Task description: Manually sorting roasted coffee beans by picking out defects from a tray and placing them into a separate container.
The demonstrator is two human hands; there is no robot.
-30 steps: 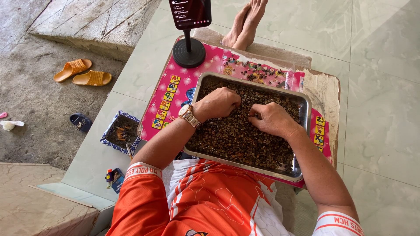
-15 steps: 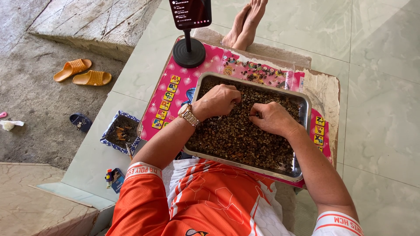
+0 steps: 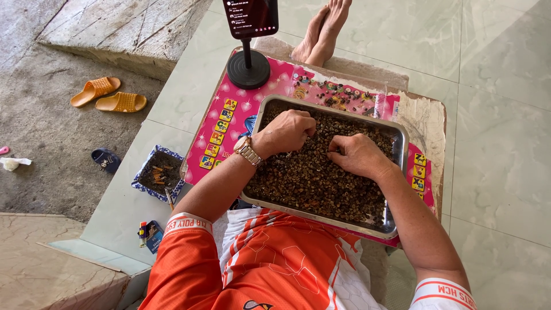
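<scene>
Under both sets of fingers lies a metal tray (image 3: pixel 400 150) heaped with small brown shells (image 3: pixel 310 183). Left hand (image 3: pixel 285 133) and right hand (image 3: pixel 359 155) rest curled, fingertips pressed together into the heap; whether they pinch a piece I cannot tell. Shells look light, hard, loose: best nipped singly between fingertips.

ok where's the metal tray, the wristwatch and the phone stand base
metal tray (image 3: pixel 402 138), head view, on the bare right rim
wristwatch (image 3: pixel 245 148), head view, on the gold dial at the left wrist
phone stand base (image 3: pixel 248 70), head view, on the round black foot at the pink table's far left corner
</scene>
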